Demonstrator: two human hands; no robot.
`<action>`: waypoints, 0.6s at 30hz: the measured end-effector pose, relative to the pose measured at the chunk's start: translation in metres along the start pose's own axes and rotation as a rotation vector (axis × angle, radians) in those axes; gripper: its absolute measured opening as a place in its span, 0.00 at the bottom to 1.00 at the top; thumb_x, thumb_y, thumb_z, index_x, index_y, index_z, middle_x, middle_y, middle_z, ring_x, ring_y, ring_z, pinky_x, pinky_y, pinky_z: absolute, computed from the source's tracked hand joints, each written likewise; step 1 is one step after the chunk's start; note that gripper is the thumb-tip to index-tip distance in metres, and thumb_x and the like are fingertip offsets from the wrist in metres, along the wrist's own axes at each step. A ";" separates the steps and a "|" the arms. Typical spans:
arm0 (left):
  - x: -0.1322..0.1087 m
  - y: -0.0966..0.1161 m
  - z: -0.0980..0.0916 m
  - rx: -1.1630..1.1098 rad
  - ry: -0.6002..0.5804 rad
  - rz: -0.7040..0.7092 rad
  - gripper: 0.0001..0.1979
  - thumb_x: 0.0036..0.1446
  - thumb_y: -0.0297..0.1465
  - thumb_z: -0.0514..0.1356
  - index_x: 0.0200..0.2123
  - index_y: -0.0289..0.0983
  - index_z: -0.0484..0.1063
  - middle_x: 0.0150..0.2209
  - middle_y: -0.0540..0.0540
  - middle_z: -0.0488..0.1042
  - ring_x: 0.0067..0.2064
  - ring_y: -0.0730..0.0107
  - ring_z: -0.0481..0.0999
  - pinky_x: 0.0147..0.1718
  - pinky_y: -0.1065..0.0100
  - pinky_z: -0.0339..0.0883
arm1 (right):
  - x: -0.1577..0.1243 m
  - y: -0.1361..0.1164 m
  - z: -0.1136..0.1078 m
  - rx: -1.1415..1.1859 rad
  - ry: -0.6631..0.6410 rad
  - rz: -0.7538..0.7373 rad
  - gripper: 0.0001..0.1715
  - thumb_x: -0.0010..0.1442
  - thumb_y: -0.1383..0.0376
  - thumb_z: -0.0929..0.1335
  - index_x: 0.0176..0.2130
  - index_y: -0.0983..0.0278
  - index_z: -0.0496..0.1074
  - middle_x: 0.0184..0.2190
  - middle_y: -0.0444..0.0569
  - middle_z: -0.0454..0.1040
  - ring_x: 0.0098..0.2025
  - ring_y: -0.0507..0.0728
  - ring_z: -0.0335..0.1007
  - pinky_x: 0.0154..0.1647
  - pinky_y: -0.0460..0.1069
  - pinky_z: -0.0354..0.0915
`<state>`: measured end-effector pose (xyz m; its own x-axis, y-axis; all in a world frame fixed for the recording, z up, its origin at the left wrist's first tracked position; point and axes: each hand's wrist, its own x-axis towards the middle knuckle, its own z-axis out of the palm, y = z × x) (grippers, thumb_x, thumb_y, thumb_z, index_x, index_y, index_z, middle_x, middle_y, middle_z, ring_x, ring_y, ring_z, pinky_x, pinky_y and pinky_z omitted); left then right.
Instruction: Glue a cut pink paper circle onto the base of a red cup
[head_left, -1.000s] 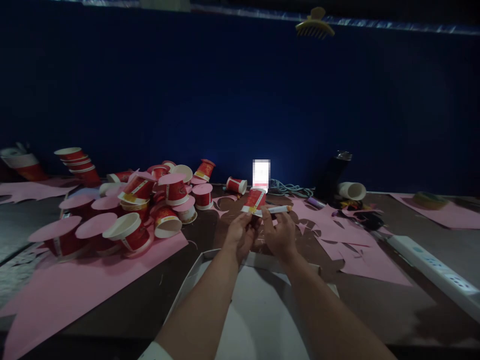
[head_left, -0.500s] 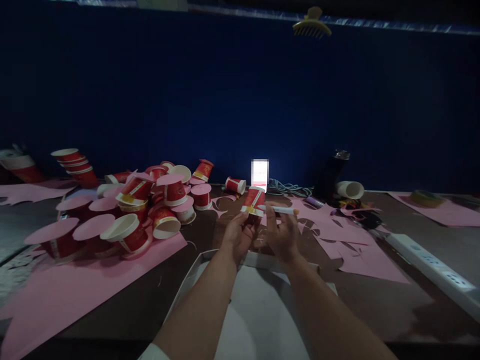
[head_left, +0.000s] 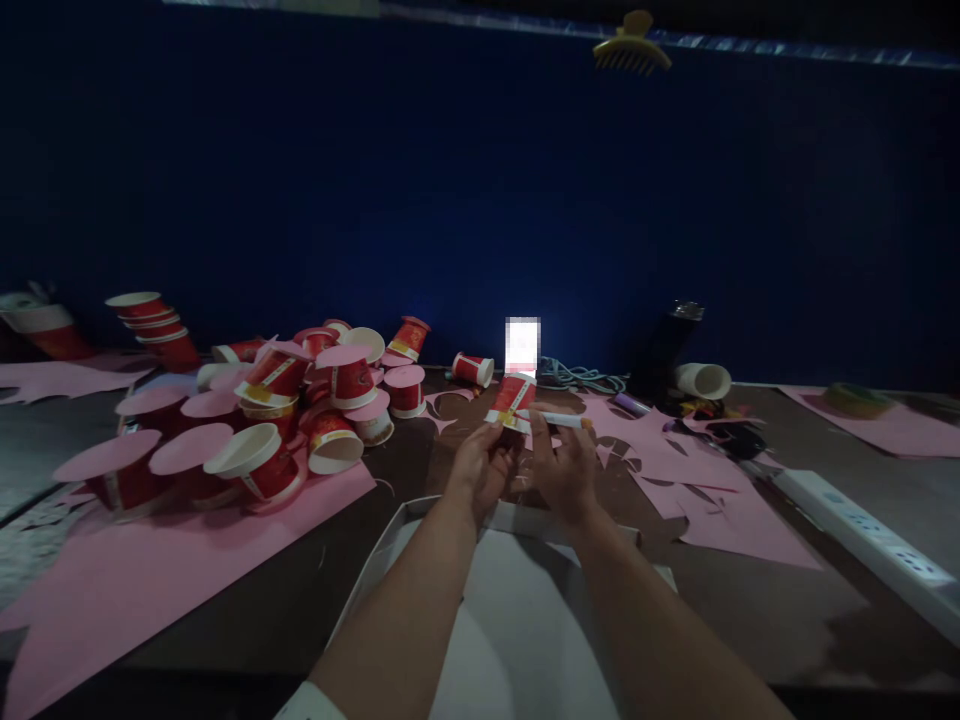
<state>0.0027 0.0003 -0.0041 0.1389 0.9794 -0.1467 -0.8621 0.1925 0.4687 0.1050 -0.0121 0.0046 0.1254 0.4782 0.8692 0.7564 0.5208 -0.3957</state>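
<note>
In the middle of the view, my left hand is closed around a red paper cup with a white rim. The cup is tilted, its rim turned down toward me. My right hand pinches a white pen with an orange end, lying nearly level. The pen's left end meets the lower side of the cup; whether it touches cannot be made out. Both hands are above the far edge of a white shallow box. A bright blurred screen stands just behind the cup.
At left, a heap of red cups, several with pink paper discs, rests on pink paper. Cut pink paper scraps lie at right, beside a white power strip. Behind stand a dark bottle and a blue partition.
The cup in my left hand has tilted slightly, and the pen has shifted a little left with my right hand. The whole view has moved slightly.
</note>
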 end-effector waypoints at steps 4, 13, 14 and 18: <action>0.001 0.000 -0.001 -0.006 0.017 -0.014 0.03 0.51 0.21 0.59 0.28 0.31 0.72 0.29 0.44 0.75 0.30 0.73 0.74 0.32 0.72 0.70 | 0.000 0.001 0.000 -0.020 0.006 -0.011 0.12 0.63 0.61 0.62 0.38 0.62 0.73 0.35 0.51 0.77 0.41 0.58 0.72 0.45 0.54 0.63; 0.001 0.001 -0.001 -0.018 0.039 -0.003 0.06 0.53 0.20 0.56 0.28 0.30 0.72 0.27 0.44 0.75 0.28 0.74 0.74 0.31 0.73 0.71 | -0.001 0.001 0.001 -0.066 -0.011 0.032 0.14 0.62 0.59 0.63 0.37 0.63 0.74 0.35 0.51 0.78 0.39 0.59 0.71 0.43 0.54 0.63; 0.002 0.001 -0.001 -0.020 0.040 -0.001 0.06 0.53 0.20 0.56 0.28 0.30 0.72 0.27 0.44 0.75 0.28 0.74 0.74 0.30 0.73 0.70 | -0.001 0.001 0.001 -0.065 -0.019 0.037 0.14 0.62 0.59 0.63 0.37 0.63 0.74 0.35 0.51 0.78 0.39 0.59 0.71 0.43 0.54 0.63; 0.002 0.000 -0.001 -0.023 0.031 0.002 0.05 0.51 0.20 0.58 0.27 0.30 0.72 0.28 0.44 0.76 0.28 0.75 0.74 0.30 0.73 0.70 | -0.002 0.001 0.001 -0.051 -0.046 0.045 0.13 0.61 0.60 0.63 0.37 0.63 0.74 0.34 0.51 0.78 0.38 0.59 0.72 0.42 0.53 0.63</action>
<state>0.0022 0.0025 -0.0052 0.1222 0.9773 -0.1732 -0.8732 0.1888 0.4492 0.1046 -0.0119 0.0022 0.1310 0.5329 0.8360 0.7829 0.4617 -0.4170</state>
